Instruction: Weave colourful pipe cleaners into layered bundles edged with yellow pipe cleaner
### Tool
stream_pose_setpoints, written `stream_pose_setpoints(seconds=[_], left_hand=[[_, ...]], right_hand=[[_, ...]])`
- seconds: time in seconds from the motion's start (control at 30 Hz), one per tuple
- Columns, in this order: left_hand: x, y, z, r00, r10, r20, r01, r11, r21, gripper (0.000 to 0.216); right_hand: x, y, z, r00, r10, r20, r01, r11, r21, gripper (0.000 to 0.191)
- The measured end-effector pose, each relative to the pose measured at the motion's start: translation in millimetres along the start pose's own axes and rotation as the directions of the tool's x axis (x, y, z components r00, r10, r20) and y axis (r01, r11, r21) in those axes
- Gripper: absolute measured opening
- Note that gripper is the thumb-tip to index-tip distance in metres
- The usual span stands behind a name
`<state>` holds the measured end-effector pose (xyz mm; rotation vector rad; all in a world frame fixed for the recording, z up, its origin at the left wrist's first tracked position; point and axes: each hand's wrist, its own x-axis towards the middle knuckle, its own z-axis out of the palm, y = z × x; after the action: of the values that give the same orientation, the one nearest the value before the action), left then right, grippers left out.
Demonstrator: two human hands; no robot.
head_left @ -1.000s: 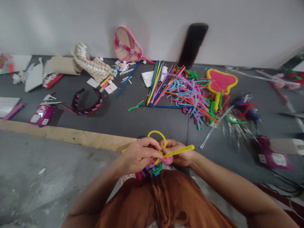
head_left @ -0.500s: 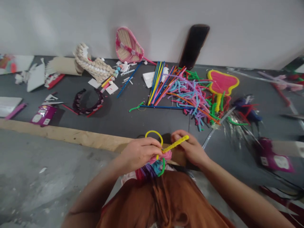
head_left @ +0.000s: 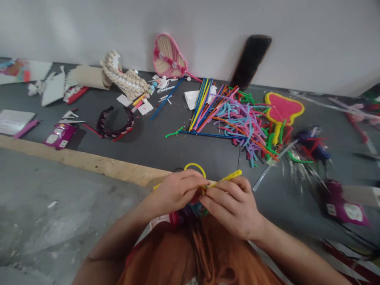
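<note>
Close to my body, my left hand is closed on a yellow pipe cleaner, whose loop stands up above the fingers. Opposite it, my right hand pinches at the same spot, its fingertips meeting those of the left. A thicker, twisted yellow stem sticks out above the right fingers, pointing up and right. Below the hands, a bundle of pink, purple, blue and green pipe cleaners shows in part. The exact point of grip is hidden by the fingers.
Loose pipe cleaners lie heaped on the dark table. A phone leans on the wall beside a pink fan. A pink-and-yellow shape, a dark headband and purple packets lie around.
My right hand has moved left and down from beside the twisted yellow stem and now pinches next to my left fingers. The head view has shifted slightly, moving the table items right.
</note>
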<state>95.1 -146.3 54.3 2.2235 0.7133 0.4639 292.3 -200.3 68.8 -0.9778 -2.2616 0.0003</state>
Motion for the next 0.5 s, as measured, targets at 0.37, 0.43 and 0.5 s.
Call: stream_pose_setpoints(seconds=[0.37,0.43,0.5], left_hand=[[2.2,3.7,0.0,0.988,-0.143,-0.064,0.144,0.99,0.007,0.014],[2.3,4.2,0.6,0.986,-0.153,-0.068,0.154,0.988,0.004,0.014],[1.8,4.5,1.3,0.982,-0.171,-0.086,0.172,0.985,0.004,0.013]], right_hand=[[-3.3,-6.5,-67.5,0.901,0.12,0.417,-0.386,0.663,0.641,0.028],[1.5,-10.4,-78.8,0.88,0.083,0.467,-0.417,0.607,0.677,0.03],[-1.7,-16.1,-84.0,0.904,0.094,0.418,-0.38,0.627,0.68,0.029]])
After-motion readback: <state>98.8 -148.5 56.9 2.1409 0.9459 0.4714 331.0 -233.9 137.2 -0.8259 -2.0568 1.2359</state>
